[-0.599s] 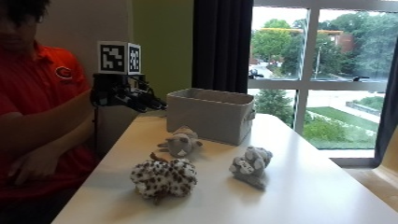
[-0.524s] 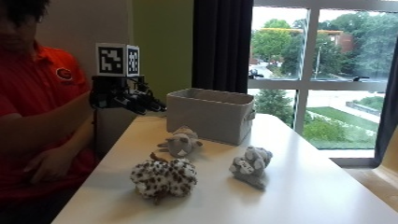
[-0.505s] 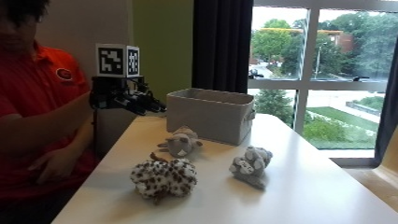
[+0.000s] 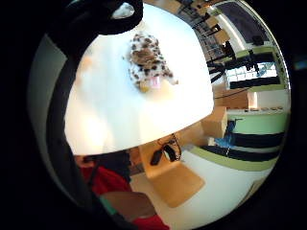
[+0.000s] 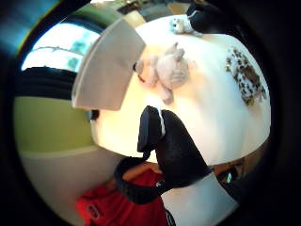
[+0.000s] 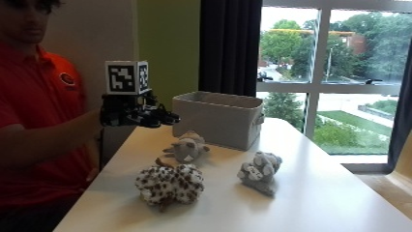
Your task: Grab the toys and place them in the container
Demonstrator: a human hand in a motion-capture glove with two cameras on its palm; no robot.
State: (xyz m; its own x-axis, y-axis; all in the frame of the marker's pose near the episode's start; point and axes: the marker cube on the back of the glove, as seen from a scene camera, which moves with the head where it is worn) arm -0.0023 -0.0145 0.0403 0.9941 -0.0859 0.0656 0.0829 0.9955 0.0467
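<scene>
Table: white tabletop [image 6: 322, 193] by window; grey fabric container [image 6: 219, 118] at back, spotted plush toy [image 6: 169, 183], two grey plush toys [image 6: 186, 147] [image 6: 259, 170] in front.
Hand: gloved right hand [image 6: 138, 116] raised above table edge, fingers relaxed, empty.
Thumb view: grey toy [image 5: 167, 70] beside container [image 5: 110, 66].
Little-finger view: spotted toy [image 4: 146, 64] on table.

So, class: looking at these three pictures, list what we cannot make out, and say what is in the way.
- Inside of the grey container: the outside view sees only its near walls; the thumb side palm view shows one wall.
- The small grey toy: barely visible in the palm views, cut by the glove.
- The gloved hand: too dark to read its fingers.
- The spotted toy: its face, turned away.
</scene>
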